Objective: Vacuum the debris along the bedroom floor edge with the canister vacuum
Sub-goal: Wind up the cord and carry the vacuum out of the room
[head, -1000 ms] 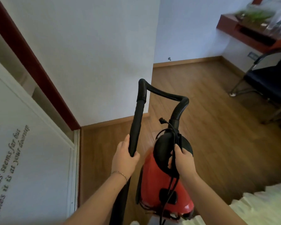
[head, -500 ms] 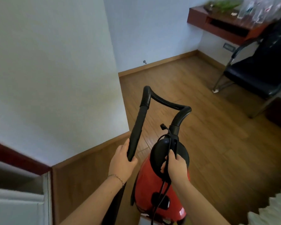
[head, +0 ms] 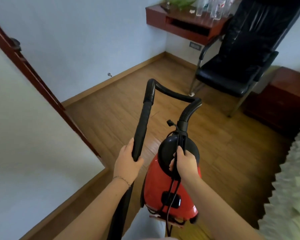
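A red canister vacuum (head: 170,193) with a black top hangs in front of me above the wooden floor (head: 215,144). My right hand (head: 185,161) grips its black handle together with the bundled power cord (head: 173,181). A black ribbed hose (head: 171,92) arcs from the canister's top over to a black wand (head: 142,129). My left hand (head: 128,163) holds the wand near its lower part; the wand's lower end runs down past my forearm and out of view. No debris shows on the floor.
A white wall (head: 33,153) with a wooden skirting board (head: 71,193) stands close on the left, a dark red door frame (head: 33,73) beyond it. A black chair (head: 232,70) sits ahead right under a red wall shelf (head: 185,26). A red cabinet (head: 280,103) and pale bedding (head: 289,193) lie right.
The view has swung to the right, bringing the chair, shelf, cabinet and bedding nearer into frame. Both hands keep the same hold on the wand and the canister handle.
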### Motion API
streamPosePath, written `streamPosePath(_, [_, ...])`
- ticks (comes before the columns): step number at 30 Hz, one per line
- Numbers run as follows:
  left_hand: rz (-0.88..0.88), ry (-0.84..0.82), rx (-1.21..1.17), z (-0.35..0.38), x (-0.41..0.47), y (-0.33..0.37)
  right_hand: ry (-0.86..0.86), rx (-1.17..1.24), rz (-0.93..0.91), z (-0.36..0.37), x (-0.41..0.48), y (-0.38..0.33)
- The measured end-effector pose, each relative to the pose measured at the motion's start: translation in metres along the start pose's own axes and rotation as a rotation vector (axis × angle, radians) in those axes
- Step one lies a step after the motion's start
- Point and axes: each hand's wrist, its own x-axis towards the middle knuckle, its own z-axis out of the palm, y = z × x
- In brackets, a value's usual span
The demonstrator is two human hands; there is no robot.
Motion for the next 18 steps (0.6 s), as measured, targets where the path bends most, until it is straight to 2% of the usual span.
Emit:
streamPosePath(8, [-0.032,-0.036,-0.078,0.053,0.163,0.047,0.005,-0.103,0.011,0.003,0.14,-0.073])
streamPosePath(18, [-0.115,0.028,-0.1,0.059,0.353,0.081,-0.074,-0.191,-0.051,0.023,0.293,-0.193])
